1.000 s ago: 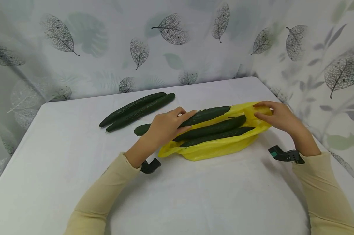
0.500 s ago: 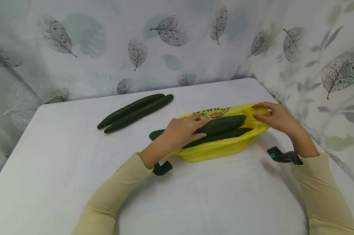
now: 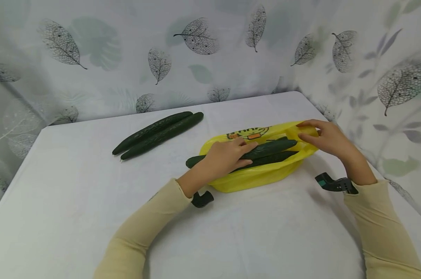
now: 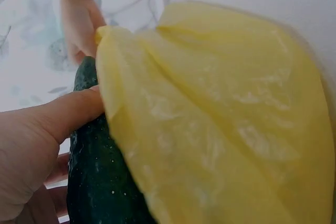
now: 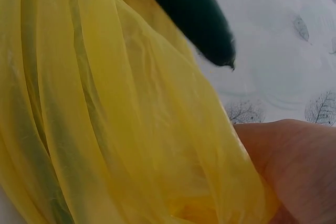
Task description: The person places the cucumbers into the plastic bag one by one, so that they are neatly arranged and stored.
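Note:
My left hand grips a long dark green cucumber over the mouth of a yellow plastic bag. In the left wrist view the thumb lies across the cucumber, right beside the bag's edge. Another cucumber lies inside the bag, just in front of the held one. At the bag's right end, my right hand pinches the rim between thumb and fingers. The right wrist view has a cucumber's tip above the opening, with dark shapes showing through the plastic.
Two more cucumbers lie side by side at the back left of the white-covered table. Behind the table and along its right side hangs a leaf-patterned curtain. Each wrist wears a black camera mount.
My left hand has moved right and slightly down, bringing its cucumber from over the bag's back edge into the mouth. The bag's printed back side now shows. My right hand stays at the rim.

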